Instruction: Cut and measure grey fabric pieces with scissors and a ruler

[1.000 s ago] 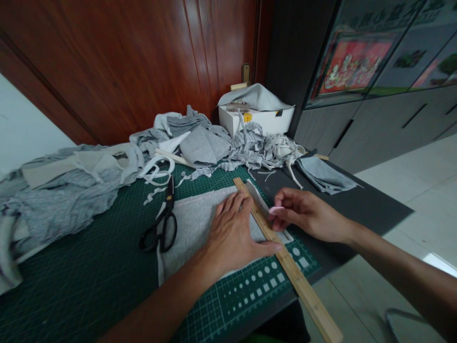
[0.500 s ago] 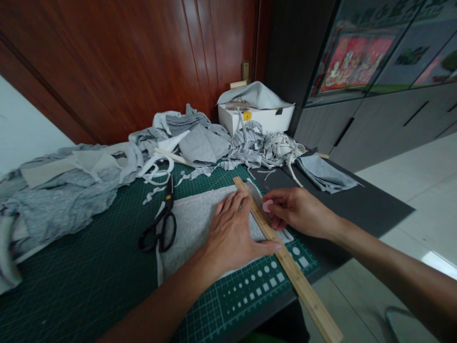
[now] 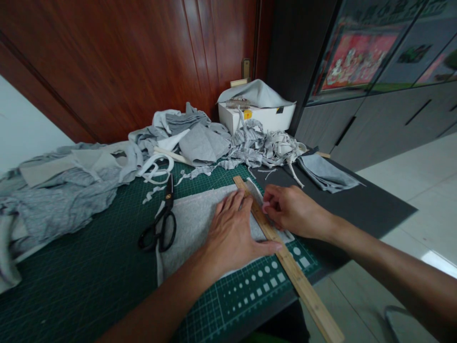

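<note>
My left hand [image 3: 230,228] lies flat with spread fingers on a piece of grey cloth [image 3: 189,221], its fingertips and thumb pressing on a wooden ruler [image 3: 303,281]. The ruler slants across the cloth's right part and sticks out past the table's front edge. Pinched in my right hand [image 3: 291,209] is a small pink piece of tailor's chalk [image 3: 265,206], mostly covered by the fingers, close along the ruler's right side. Black-handled scissors [image 3: 166,224] rest over the cloth's left edge. Beneath everything is a green cutting mat [image 3: 89,267].
Heaped grey fabric [image 3: 78,190] lines the left and back of the table. Tangled cloth strips [image 3: 282,147] lie before a white box [image 3: 260,116]. Folded grey cloth [image 3: 326,174] sits at the back right, near the dark table's edge [image 3: 400,209].
My right hand has turned slightly and its fingers have closed in, so less of the pink chalk shows beside the ruler. The left hand, ruler and cloth look unmoved.
</note>
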`<state>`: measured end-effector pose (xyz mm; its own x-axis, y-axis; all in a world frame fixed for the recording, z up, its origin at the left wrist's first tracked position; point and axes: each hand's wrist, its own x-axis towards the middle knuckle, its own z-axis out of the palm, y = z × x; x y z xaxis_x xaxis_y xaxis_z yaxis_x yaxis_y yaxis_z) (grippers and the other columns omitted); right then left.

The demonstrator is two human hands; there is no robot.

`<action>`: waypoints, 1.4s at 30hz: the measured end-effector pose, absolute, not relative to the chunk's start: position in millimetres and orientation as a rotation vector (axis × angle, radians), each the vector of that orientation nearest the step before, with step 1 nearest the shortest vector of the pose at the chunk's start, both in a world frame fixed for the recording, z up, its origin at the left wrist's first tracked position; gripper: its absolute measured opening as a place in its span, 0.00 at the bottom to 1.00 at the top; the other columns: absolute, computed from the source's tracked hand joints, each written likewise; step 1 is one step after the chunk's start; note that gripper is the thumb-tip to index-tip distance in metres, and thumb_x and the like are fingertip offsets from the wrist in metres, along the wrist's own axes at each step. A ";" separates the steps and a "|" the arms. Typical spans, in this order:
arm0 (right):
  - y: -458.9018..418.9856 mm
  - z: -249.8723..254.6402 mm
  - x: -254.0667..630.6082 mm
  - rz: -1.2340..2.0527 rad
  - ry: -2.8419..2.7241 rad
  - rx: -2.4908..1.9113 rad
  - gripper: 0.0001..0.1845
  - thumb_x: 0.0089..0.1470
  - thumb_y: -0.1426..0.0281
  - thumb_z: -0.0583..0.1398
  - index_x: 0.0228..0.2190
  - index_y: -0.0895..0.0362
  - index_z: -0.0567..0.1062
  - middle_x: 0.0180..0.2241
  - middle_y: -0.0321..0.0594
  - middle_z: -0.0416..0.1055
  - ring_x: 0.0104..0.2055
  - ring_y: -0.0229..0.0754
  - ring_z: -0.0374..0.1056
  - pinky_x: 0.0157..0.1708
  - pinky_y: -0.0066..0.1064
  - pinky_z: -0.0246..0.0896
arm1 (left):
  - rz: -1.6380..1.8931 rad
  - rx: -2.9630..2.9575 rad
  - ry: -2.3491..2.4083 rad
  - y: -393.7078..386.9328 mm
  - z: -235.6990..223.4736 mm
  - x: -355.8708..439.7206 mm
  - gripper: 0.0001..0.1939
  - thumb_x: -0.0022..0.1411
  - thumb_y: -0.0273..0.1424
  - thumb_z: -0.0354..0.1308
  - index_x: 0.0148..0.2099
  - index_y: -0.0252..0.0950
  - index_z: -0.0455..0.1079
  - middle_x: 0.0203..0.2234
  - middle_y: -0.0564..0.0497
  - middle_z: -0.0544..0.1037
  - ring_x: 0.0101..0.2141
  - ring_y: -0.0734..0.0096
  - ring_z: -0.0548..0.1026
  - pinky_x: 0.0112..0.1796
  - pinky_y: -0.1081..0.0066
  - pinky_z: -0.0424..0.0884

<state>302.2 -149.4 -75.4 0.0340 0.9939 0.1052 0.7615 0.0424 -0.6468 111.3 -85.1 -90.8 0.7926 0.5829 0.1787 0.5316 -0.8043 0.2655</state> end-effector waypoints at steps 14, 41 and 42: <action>-172.9 -62.4 296.3 0.440 -1.951 -1.863 0.08 0.60 0.76 0.58 0.30 0.53 0.69 0.22 0.33 0.68 0.22 0.37 0.61 0.23 0.30 0.48 | 0.481 2.777 0.811 -82.9 -94.6 110.6 0.51 0.50 0.63 0.68 0.64 0.33 0.64 0.68 0.36 0.68 0.69 0.43 0.63 0.67 0.47 0.59; -211.1 -54.5 305.3 0.539 -1.865 -1.825 0.05 0.64 0.69 0.59 0.34 0.52 0.73 0.21 0.31 0.70 0.20 0.38 0.63 0.21 0.30 0.52 | 0.473 2.746 0.799 -83.3 -89.0 112.3 0.49 0.50 0.62 0.69 0.63 0.35 0.65 0.65 0.38 0.70 0.67 0.42 0.64 0.65 0.45 0.61; -208.3 -55.8 306.6 0.511 -1.818 -1.816 0.04 0.65 0.68 0.60 0.37 0.52 0.75 0.23 0.33 0.72 0.21 0.39 0.65 0.21 0.30 0.54 | 0.461 2.747 0.806 -83.4 -88.7 112.4 0.50 0.50 0.62 0.69 0.64 0.35 0.65 0.65 0.37 0.69 0.67 0.41 0.64 0.65 0.44 0.61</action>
<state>306.6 -208.3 -55.8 0.0300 0.9952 0.0934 0.8004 0.0321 -0.5986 112.4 -83.4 -88.7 0.7980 0.5570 0.2302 0.4809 -0.8187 0.3139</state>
